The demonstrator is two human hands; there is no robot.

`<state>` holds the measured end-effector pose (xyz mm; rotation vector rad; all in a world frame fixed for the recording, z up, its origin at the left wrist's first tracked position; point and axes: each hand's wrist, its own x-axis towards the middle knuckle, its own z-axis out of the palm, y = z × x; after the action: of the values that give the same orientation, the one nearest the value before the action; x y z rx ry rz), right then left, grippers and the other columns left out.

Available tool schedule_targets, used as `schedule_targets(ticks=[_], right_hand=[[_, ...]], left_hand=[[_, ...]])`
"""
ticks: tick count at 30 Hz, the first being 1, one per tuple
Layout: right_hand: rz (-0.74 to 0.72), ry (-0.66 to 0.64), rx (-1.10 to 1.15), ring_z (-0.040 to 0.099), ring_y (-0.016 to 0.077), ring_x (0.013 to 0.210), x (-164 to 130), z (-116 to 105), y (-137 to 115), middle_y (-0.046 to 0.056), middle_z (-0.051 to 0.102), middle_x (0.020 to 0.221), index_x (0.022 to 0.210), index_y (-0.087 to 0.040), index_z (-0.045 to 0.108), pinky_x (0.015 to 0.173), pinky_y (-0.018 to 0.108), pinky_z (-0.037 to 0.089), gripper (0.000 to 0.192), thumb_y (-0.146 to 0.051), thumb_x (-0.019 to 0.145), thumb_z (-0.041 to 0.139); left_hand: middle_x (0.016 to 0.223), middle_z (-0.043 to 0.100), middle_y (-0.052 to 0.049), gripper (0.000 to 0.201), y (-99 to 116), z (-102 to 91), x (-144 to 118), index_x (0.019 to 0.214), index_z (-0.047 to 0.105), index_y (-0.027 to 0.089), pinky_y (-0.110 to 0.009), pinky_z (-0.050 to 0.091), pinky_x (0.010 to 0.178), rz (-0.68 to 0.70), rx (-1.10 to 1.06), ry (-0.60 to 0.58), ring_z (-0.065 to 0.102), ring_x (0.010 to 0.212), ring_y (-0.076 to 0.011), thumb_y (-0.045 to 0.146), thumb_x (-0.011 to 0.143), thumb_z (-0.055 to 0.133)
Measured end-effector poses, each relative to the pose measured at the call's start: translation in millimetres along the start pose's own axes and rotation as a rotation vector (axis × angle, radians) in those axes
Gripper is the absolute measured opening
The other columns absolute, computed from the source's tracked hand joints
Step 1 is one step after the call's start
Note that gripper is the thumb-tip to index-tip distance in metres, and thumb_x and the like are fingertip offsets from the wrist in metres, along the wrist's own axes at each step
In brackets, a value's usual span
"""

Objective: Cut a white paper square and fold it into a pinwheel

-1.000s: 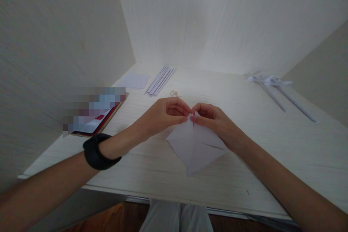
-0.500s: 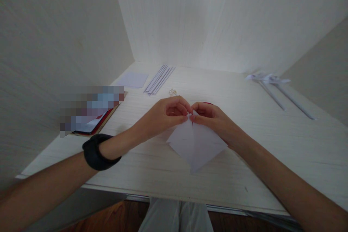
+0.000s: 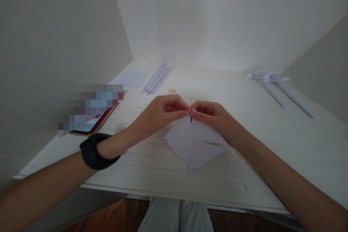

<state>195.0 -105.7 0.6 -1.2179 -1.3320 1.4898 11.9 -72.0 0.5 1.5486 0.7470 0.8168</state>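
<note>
Fanning into points, slit white paper [image 3: 190,141] pinched by left hand [image 3: 164,110] and right hand [image 3: 213,113]

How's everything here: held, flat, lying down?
White paper: slit, held
Left hand: pinching white paper
Right hand: pinching white paper
Paper sheet: flat
Thin white strips: side by side
Two paper-topped sticks: lying down
Small loose bits: unclear
Device: screen bright, partly blurred
Black wristband: worn

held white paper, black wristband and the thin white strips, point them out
Held white paper [image 3: 185,143], head view: near the middle of its surface.
Black wristband [image 3: 88,152], head view: on the band's outer face.
Thin white strips [image 3: 158,79], head view: about midway along their length.
</note>
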Motion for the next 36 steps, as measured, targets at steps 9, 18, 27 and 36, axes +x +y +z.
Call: schedule_targets(ticks=[9, 18, 27, 36], right_hand=[[0.012, -0.016, -0.054, 0.050, 0.0083, 0.055, 0, 2, 0, -0.004, 0.060, 0.067, 0.073, -0.018, 0.062, 0.048, 0.022, 0.034, 0.023, -0.033, 0.067, 0.078], [0.086, -0.106, -0.166, 0.059, 0.0121, 0.071, -4, -10, -12, 0.001, 0.065, 0.082, 0.083, -0.017, 0.066, 0.060, 0.024, 0.041, 0.021, -0.035, 0.073, 0.072], [0.055, 0.010, -0.203, 0.054, 0.0100, 0.058, -1, -34, -6, 0.004, 0.067, 0.076, 0.079, -0.016, 0.064, 0.048, 0.023, 0.036, 0.024, -0.036, 0.072, 0.075], [-0.029, -0.005, -0.219, 0.050, 0.0076, 0.051, 0, -21, -7, -0.002, 0.063, 0.066, 0.076, -0.017, 0.067, 0.043, 0.021, 0.032, 0.011, -0.027, 0.073, 0.071]], left_hand=[[0.066, 0.069, 0.001, 0.011, 6, 4.2, 0, 0.067, 0.072, 0.014, -0.023, 0.045, 0.067, -0.106, -0.006, 0.075, 0.059, 0.064, -0.0095, 0.020, 0.076, 0.069], [0.069, 0.068, 0.002, 0.005, 7, -1.3, 2, 0.069, 0.072, 0.015, -0.022, 0.046, 0.067, -0.070, 0.026, 0.221, 0.058, 0.064, -0.0089, 0.019, 0.072, 0.072], [0.081, 0.070, 0.000, 0.021, 1, -8.1, 6, 0.085, 0.069, 0.017, -0.028, 0.048, 0.077, -0.090, 0.008, 0.314, 0.062, 0.082, -0.0144, 0.026, 0.068, 0.076], [0.077, 0.072, -0.002, 0.017, 1, -1.5, 2, 0.077, 0.070, 0.015, -0.026, 0.045, 0.068, -0.210, 0.041, -0.032, 0.063, 0.071, -0.0132, 0.030, 0.071, 0.078]])
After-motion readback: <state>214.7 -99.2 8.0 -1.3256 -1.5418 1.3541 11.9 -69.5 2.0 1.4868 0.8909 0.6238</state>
